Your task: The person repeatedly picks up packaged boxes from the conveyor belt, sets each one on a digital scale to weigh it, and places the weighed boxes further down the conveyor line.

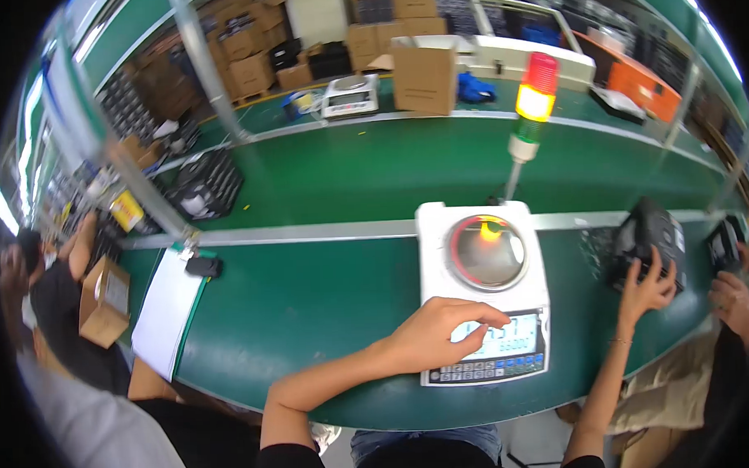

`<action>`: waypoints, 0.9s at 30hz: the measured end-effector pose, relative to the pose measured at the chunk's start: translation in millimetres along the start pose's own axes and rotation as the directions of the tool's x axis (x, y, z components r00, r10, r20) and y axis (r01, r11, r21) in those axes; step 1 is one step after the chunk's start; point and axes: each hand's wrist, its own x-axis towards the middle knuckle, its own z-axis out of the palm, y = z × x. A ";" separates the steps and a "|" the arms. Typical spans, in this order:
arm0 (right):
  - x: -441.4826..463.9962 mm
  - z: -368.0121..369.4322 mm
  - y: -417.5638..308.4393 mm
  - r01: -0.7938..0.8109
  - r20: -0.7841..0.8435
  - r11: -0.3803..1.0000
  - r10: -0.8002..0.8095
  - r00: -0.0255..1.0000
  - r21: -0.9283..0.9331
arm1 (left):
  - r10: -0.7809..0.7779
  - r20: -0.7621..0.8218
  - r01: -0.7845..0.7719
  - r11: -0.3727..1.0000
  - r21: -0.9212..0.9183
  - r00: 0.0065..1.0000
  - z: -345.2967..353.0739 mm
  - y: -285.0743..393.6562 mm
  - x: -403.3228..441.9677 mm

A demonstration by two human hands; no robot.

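My left hand (448, 332) is over the front of a white digital weighing scale (431, 257), its fingers apart in front of the lit display (518, 334). On top of the scale the round metal pan (488, 259) carries nothing and reflects a yellow light. To the right, my right hand (645, 287) has its fingers spread against the near side of a black boxy device (651, 232) on the green bench. Whether the fingers grip the device or only touch it, I cannot tell. Clear plastic film (594, 249) lies left of the device.
A signal tower light (535, 105), lit yellow, stands behind the scale. A clipboard with white paper (164, 311) lies at left. Black items (208, 186) sit on the green conveyor (331, 178). Another person's hand (733, 304) holds a black device (724, 245) at far right; a co-worker works at left.
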 end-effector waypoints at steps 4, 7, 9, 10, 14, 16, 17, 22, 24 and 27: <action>-5.3 20.6 20.4 -0.341 0.066 0.903 0.369 0.927 -0.263 | -0.094 -0.125 0.092 0.996 -0.021 0.988 -28.5 -8.6 -39.9; -41.8 16.2 24.8 -0.078 0.087 0.997 0.080 0.993 -0.028 | -0.123 -0.221 0.113 0.992 -0.056 0.968 -40.5 -21.4 -58.2; -44.2 -1.6 -0.1 0.072 0.099 0.951 -0.107 0.989 0.302 | -0.149 -0.299 0.137 0.989 -0.058 0.943 -46.0 -34.8 -62.8; -42.6 -11.4 -11.4 0.135 0.086 0.881 -0.194 0.977 0.453 | -0.162 -0.331 0.151 0.987 -0.061 0.929 -48.6 -42.4 -64.8; -35.6 -9.0 -33.9 -0.455 0.772 0.664 -0.309 0.556 0.594 | -0.354 -0.446 0.285 0.934 -0.214 0.822 -58.8 -88.1 -75.9; -46.6 4.6 -49.3 -0.412 0.753 0.659 -0.386 0.533 0.630 | -0.374 -0.496 0.291 0.927 -0.238 0.783 -60.8 -111.5 -83.5; -52.7 11.3 -54.5 -0.263 0.704 0.716 -0.429 0.566 0.647 | -0.397 -0.499 0.298 0.916 -0.268 0.770 -63.0 -121.1 -88.3; -67.4 11.5 -74.4 -0.021 0.525 0.726 -0.476 0.706 0.687 | -0.508 -0.517 0.265 0.841 -0.473 0.690 -78.2 -137.4 -97.1; -70.7 15.1 -68.2 -0.138 0.574 0.706 -0.428 0.698 0.695 | -0.564 -0.498 0.275 0.797 -0.538 0.659 -83.1 -136.9 -96.2; -71.7 19.0 -65.4 -0.252 0.619 0.669 -0.389 0.683 0.699 | -0.552 -0.494 0.258 0.799 -0.543 0.672 -83.6 -137.9 -97.3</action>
